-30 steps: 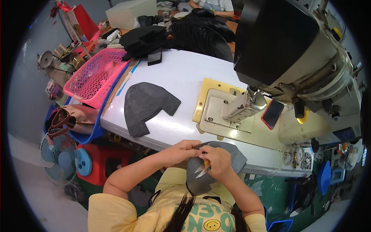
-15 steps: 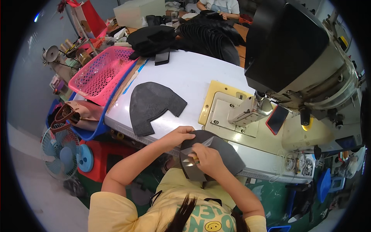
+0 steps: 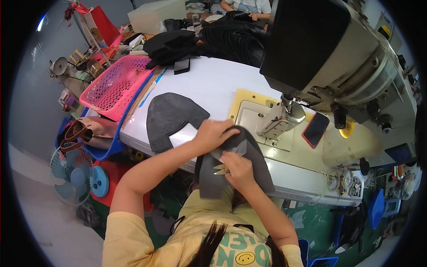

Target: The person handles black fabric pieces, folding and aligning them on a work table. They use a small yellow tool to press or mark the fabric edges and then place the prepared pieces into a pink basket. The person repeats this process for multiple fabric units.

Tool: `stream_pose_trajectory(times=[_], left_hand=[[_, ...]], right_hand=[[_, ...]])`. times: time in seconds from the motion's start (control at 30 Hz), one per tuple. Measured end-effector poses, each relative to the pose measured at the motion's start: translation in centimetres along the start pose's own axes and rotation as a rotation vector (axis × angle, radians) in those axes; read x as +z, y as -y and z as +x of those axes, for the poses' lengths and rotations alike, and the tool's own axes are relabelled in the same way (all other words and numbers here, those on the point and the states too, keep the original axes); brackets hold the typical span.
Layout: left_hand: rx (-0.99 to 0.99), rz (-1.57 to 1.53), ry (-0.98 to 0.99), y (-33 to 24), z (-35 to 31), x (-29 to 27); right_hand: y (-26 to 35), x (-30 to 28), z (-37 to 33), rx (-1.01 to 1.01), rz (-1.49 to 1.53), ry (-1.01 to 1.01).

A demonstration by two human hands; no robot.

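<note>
A curved dark grey panel (image 3: 211, 182) hangs over the table's front edge above my lap. My left hand (image 3: 213, 135) is closed on its upper edge, fingers and thumb pinching it. Against the panel's face, my right hand (image 3: 239, 169) is closed around a small pair of thread snips (image 3: 219, 170), blades pointing left. A translucent film-like piece (image 3: 240, 148) lies by my right fingertips; whether they grip it too I cannot tell. Flat on the white table (image 3: 213, 80), left of my left hand, rests another dark grey panel (image 3: 171, 116) with a notch cut out.
A sewing machine (image 3: 307, 49) stands at the right, its narrow bed (image 3: 271, 122) just beyond the held panel. The phone (image 3: 316, 130) lies right of it. Left are a pink basket (image 3: 113, 91) and a fan (image 3: 75, 175). Stacked black pieces (image 3: 171, 46) and a co-worker (image 3: 251, 6) are at the back.
My left hand has moved up and away from me, lifting and turning the panel. The snips' blades now show apart beside my right hand, which has risen slightly. The view has shifted a little.
</note>
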State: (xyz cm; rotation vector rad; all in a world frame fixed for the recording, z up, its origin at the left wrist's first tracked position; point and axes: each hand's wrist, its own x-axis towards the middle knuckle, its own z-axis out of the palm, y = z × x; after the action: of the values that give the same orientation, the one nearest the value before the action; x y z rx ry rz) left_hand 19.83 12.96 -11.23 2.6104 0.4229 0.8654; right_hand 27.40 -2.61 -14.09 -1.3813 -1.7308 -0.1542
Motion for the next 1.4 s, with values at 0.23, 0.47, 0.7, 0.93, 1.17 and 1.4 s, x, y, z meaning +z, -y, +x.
stream_pose_trajectory(times=[0.23, 0.47, 0.7, 0.93, 1.17, 1.4], left_hand=[[0.453, 0.499, -0.359, 3.0, 7.2, -4.9], [0.422, 0.609, -0.504, 6.2, 10.8, -5.6], [-0.079, 0.753, -0.715, 14.0, 10.7, -12.2], [-0.115, 0.305, -0.586, 11.0, 8.9, -17.6], [-0.345, -0.059, -0.398, 14.0, 4.3, -18.9], [-0.580, 0.217, -0.188, 26.9, -5.6, -12.3]], right_hand=[[2.3, -3.9, 1.0, 0.006, 0.118, -0.173], [5.3, -7.6, -2.8, 0.111, 0.073, -0.287], [6.9, -16.0, -19.3, 0.629, 0.061, -0.551], [1.9, -23.8, -40.9, 1.722, 0.059, -0.654], [0.3, -20.8, -43.5, 1.260, -1.211, -0.024], [-2.3, -18.1, -27.5, 0.837, -0.907, -0.298]])
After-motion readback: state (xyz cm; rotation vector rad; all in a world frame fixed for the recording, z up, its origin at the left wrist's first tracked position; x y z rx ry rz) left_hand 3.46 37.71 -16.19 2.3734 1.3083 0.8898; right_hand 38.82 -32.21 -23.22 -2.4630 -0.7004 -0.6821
